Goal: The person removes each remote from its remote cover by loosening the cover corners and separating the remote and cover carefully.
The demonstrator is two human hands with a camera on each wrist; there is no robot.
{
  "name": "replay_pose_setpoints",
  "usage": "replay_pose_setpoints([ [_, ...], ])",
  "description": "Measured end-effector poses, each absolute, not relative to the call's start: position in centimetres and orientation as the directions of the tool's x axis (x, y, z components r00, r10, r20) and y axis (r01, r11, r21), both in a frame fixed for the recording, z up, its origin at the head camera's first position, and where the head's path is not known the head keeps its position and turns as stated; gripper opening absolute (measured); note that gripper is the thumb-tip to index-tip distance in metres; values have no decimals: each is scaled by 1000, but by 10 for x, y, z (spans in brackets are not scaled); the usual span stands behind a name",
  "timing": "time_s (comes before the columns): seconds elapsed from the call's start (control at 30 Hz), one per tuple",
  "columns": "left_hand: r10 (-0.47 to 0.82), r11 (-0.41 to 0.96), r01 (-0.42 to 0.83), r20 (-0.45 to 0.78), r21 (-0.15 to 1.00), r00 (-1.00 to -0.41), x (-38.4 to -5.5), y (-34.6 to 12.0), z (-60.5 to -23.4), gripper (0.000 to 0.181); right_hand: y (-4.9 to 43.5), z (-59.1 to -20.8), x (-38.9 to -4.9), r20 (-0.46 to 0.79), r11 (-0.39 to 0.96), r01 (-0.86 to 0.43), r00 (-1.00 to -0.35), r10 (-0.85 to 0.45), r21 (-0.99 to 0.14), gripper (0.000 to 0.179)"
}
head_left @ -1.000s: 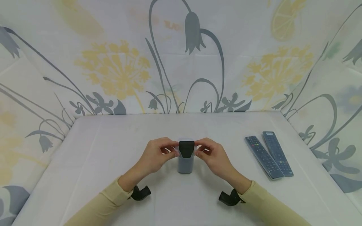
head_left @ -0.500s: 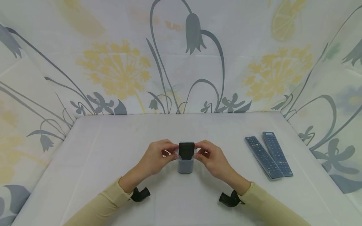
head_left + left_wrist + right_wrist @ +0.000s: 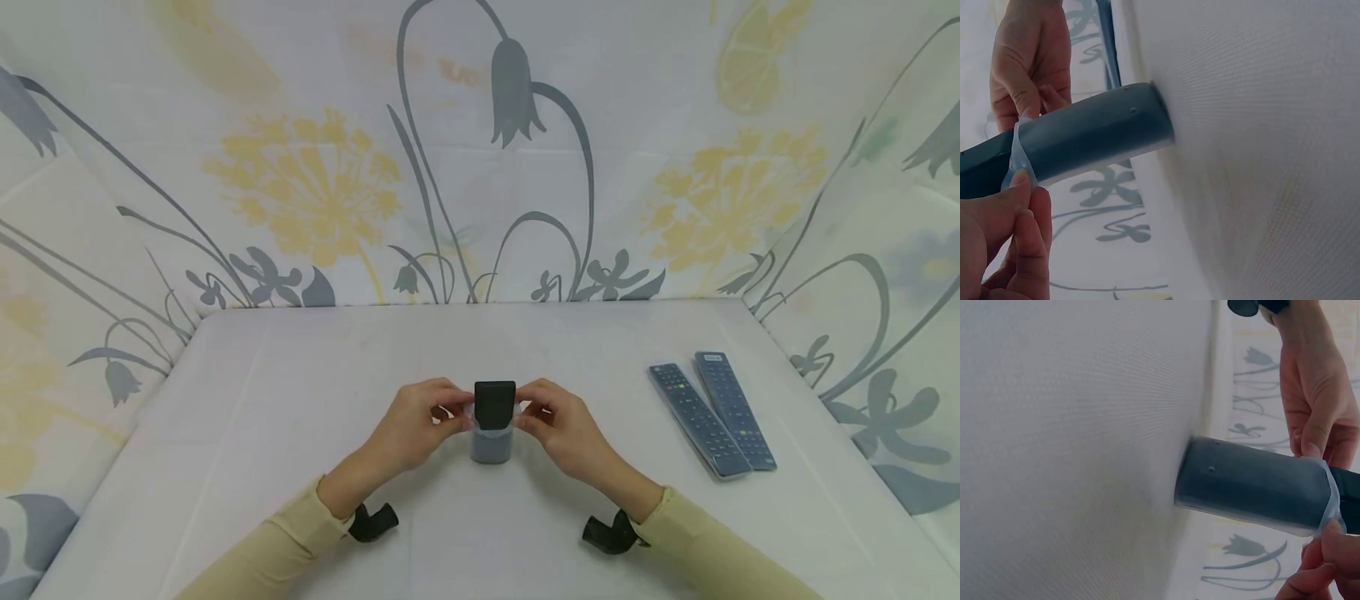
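Upright on the table stands a dark remote control (image 3: pixel 495 406) in a translucent silicone cover (image 3: pixel 491 448). Its black upper end sticks out bare above the cover's rim, and no buttons show. My left hand (image 3: pixel 423 423) pinches that rim on the left side between thumb and fingers. On the opposite side my right hand (image 3: pixel 558 423) pinches the rim too. In the left wrist view the cover (image 3: pixel 1097 125) wraps the remote's lower length, and its stretched edge is gathered at the thumbs. The right wrist view shows the cover (image 3: pixel 1254 484) with small raised dots on its surface.
Two more remote controls lie on the right of the white table (image 3: pixel 300 358), the left one (image 3: pixel 701 421) partly overlapping the right one (image 3: pixel 737 410). Black wrist mounts (image 3: pixel 372 523) hang under both forearms. A flower-printed cloth (image 3: pixel 315 183) encloses the back and sides.
Both hands have moved slightly down with the cover's rim, and a little more of the black upper end shows. The two remotes at the right have stayed put.
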State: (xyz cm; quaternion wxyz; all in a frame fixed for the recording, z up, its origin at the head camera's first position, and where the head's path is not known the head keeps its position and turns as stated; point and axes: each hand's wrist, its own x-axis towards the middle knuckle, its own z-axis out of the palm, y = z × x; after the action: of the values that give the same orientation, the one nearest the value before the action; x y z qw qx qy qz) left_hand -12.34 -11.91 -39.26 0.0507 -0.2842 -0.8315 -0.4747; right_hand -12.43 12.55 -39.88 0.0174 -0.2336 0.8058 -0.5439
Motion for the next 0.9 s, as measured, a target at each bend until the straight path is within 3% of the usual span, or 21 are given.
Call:
replay_pose_setpoints([
  [0.9, 511, 449, 549, 301, 705, -805, -127, -119, -401, 27, 127, -408, -126, 151, 366, -351, -867, -475, -862, 22],
])
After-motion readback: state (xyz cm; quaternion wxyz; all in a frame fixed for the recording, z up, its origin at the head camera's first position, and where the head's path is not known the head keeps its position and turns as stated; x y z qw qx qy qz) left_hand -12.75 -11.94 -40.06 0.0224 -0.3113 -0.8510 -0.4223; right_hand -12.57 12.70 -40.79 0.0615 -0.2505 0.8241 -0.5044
